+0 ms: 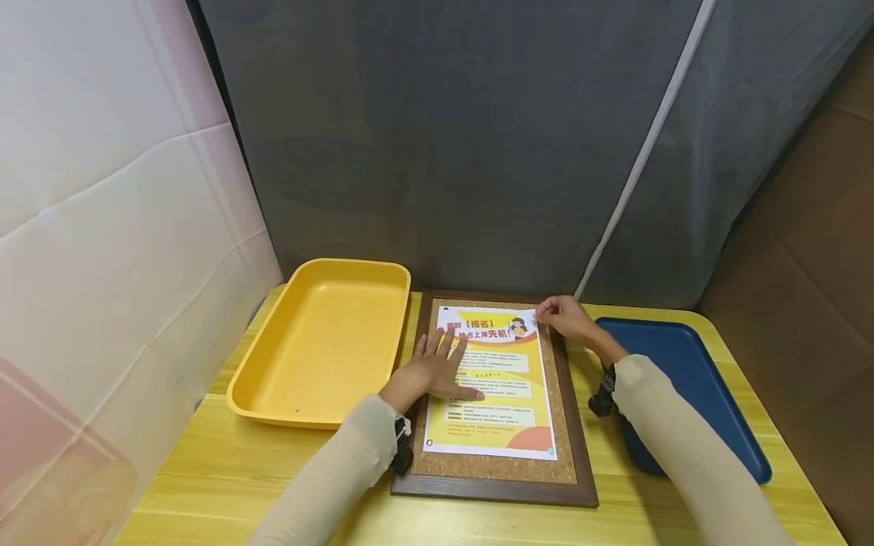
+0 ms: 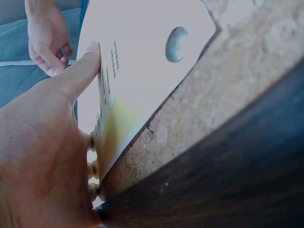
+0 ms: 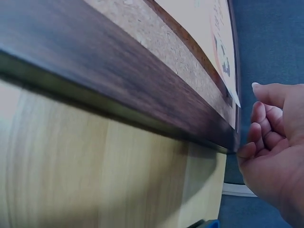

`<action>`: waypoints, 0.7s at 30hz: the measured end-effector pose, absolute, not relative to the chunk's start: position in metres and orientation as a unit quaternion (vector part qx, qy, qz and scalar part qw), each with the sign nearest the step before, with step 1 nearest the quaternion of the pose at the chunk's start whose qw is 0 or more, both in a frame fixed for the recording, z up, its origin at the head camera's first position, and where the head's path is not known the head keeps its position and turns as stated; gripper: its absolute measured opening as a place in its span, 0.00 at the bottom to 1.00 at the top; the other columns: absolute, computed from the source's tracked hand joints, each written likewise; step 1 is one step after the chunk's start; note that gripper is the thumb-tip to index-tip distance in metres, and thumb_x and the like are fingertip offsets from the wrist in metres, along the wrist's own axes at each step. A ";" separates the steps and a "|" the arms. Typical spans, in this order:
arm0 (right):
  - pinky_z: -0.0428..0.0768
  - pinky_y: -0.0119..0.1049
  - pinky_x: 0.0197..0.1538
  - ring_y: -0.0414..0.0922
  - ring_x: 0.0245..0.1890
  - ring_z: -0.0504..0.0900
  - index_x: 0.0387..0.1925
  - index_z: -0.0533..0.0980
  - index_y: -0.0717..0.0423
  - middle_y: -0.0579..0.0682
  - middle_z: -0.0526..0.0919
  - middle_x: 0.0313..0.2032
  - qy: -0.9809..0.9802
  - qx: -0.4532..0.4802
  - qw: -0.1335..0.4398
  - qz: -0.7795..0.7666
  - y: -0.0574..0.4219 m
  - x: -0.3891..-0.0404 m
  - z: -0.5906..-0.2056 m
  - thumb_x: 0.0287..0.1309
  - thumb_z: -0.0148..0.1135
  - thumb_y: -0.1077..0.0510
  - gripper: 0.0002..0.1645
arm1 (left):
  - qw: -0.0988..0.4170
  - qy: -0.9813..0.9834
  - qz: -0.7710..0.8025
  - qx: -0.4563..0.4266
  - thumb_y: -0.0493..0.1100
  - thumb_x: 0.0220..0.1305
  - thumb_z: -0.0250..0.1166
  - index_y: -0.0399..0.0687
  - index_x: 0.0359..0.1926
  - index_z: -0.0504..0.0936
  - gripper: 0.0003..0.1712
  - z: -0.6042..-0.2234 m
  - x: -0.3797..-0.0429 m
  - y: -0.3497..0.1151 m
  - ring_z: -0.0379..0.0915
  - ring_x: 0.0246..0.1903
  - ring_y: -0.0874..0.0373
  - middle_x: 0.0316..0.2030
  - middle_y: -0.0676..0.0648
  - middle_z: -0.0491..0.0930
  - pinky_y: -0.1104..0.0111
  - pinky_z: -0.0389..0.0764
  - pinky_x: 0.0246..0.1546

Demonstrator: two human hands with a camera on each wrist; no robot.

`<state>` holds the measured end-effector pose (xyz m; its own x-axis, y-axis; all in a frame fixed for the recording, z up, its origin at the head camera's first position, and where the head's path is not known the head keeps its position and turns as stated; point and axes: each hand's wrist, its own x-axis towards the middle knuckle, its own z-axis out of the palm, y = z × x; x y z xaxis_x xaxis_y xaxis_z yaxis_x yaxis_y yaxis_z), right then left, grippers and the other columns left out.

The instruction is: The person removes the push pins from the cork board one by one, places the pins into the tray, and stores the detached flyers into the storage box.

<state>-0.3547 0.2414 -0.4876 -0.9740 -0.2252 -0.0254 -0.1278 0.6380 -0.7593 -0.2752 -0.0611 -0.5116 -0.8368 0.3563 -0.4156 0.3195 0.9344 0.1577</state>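
A yellow and white poster [image 1: 488,409] with printed text lies on a framed cork board [image 1: 567,455]. Over the poster's left side my left hand [image 1: 438,370] is spread, its fingers straight and pressing on the sheet. Beside the top right corner is my right hand [image 1: 568,317], fingers curled and thumb extended. In the right wrist view the same hand [image 3: 273,133] has its thumb apart from the raised paper corner [image 3: 236,99]. Whether it holds something small cannot be seen. A shiny round disc [image 2: 176,45] sits near the lower left corner; small round spots mark other corners.
A yellow tray [image 1: 328,341] stands left of the board on the wooden table [image 1: 259,470]. To the right lies a dark blue tray [image 1: 703,394], partly under the right forearm. Grey cloth [image 1: 444,152] hangs behind the table, with pale and brown sheets at the sides.
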 end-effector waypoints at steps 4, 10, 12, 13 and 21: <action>0.73 0.37 0.39 0.47 0.36 0.75 0.44 0.82 0.67 0.56 0.81 0.37 0.901 -0.113 0.058 -0.414 0.244 -0.352 -0.484 0.73 0.64 0.63 0.08 | 0.230 0.957 0.037 0.174 0.86 0.60 0.56 0.56 0.85 0.27 0.73 -0.513 -0.278 -0.060 0.11 0.82 0.44 0.82 0.45 0.14 0.43 0.22 0.79; 0.72 0.35 0.36 0.47 0.33 0.73 0.40 0.83 0.68 0.54 0.80 0.33 0.905 -0.140 0.042 -0.399 0.253 -0.345 -0.480 0.70 0.67 0.64 0.07 | 0.224 0.958 0.044 0.174 0.85 0.60 0.57 0.55 0.86 0.29 0.73 -0.512 -0.278 -0.061 0.12 0.82 0.44 0.83 0.45 0.16 0.43 0.22 0.79; 0.72 0.35 0.35 0.46 0.33 0.73 0.39 0.83 0.67 0.54 0.80 0.31 0.907 -0.148 0.041 -0.393 0.257 -0.343 -0.481 0.70 0.68 0.63 0.07 | 0.223 0.958 0.045 0.174 0.86 0.59 0.56 0.55 0.86 0.29 0.73 -0.511 -0.277 -0.061 0.12 0.82 0.45 0.83 0.46 0.16 0.43 0.22 0.79; 0.72 0.35 0.35 0.46 0.32 0.73 0.39 0.83 0.66 0.53 0.80 0.31 0.908 -0.151 0.041 -0.390 0.259 -0.342 -0.481 0.70 0.68 0.63 0.07 | 0.223 0.958 0.045 0.174 0.86 0.59 0.56 0.56 0.86 0.29 0.73 -0.510 -0.277 -0.061 0.12 0.82 0.45 0.83 0.46 0.16 0.43 0.22 0.79; 0.74 0.37 0.38 0.47 0.34 0.74 0.41 0.83 0.64 0.53 0.82 0.33 0.910 -0.159 0.052 -0.378 0.279 -0.335 -0.481 0.72 0.67 0.59 0.09 | 0.220 0.958 0.043 0.179 0.88 0.58 0.54 0.58 0.86 0.28 0.73 -0.514 -0.278 -0.063 0.12 0.82 0.44 0.83 0.45 0.16 0.42 0.23 0.79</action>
